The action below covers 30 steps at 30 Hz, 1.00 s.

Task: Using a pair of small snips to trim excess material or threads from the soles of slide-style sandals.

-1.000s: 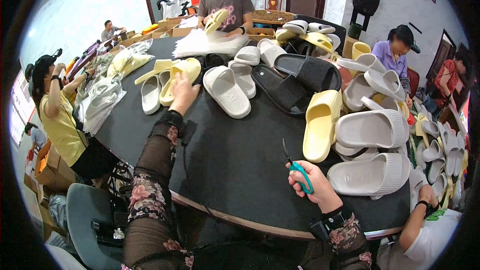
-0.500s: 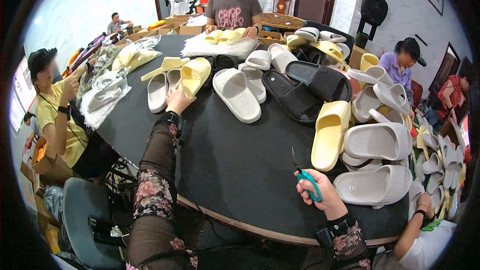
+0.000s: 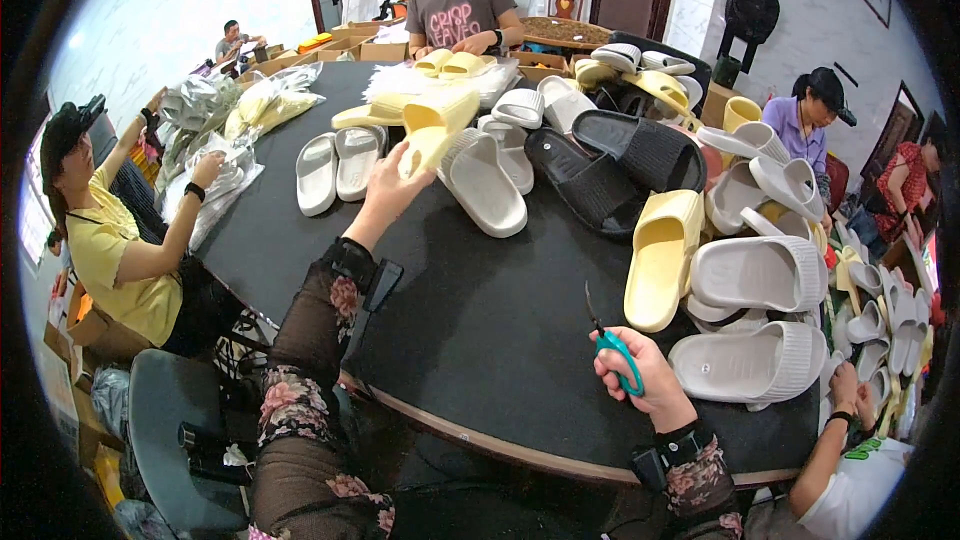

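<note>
My left hand (image 3: 385,192) grips a pale yellow slide slipper (image 3: 432,130) by its near end, raised above the table. A second yellow slipper (image 3: 362,114) extends left from it; its link to my hand is hidden. Below stands a pair of light grey slippers (image 3: 357,162), just left of my wrist. On the other side, a larger grey slipper (image 3: 490,190) lies near my fingers. My right hand (image 3: 648,378) holds small scissors (image 3: 618,352) with teal handles, thin dark blades pointing up. They are over the table's front right, beside a grey slipper (image 3: 735,365).
Black slippers (image 3: 585,185) and a yellow slipper (image 3: 664,260) border a slipper heap on the right. Bagged slippers (image 3: 275,105) lie back left. Across the black table (image 3: 450,340) a person (image 3: 460,10) handles yellow slippers; another person (image 3: 130,250) works at left. A chair (image 3: 175,430) stands lower left.
My left hand has lifted the yellow slippers and carried them right, uncovering the grey pair. The scissors stay nearly in place. The person at left has reached toward the bags.
</note>
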### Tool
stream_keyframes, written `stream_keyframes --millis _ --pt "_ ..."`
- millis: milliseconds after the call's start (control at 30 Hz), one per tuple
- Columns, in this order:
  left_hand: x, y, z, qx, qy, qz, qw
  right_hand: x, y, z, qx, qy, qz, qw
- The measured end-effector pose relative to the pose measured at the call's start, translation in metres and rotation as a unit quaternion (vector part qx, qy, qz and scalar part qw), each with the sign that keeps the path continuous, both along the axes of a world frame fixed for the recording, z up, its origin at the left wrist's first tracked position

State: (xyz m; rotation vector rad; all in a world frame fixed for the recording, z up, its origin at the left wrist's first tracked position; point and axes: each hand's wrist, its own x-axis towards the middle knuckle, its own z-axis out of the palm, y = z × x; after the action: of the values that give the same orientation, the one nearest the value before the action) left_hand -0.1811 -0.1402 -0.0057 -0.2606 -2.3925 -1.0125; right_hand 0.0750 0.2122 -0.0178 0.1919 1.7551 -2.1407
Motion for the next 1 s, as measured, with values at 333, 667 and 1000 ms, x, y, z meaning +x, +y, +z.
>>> stream_keyframes --millis 333,667,1000 --pt "0.124 0.026 0.04 -0.086 -0.058 -0.307 0.946 0.006 -0.007 0.003 -0.063 0.106 -0.159 0.98" --pt "0.152 0.02 0.046 -0.284 -0.184 -0.29 0.895 -0.006 -0.002 -0.008 -0.096 0.126 -0.178 0.971" --pt "0.141 0.042 0.015 -0.264 0.004 -0.28 0.923 0.001 0.0 -0.021 -0.108 0.145 -0.115 0.977"
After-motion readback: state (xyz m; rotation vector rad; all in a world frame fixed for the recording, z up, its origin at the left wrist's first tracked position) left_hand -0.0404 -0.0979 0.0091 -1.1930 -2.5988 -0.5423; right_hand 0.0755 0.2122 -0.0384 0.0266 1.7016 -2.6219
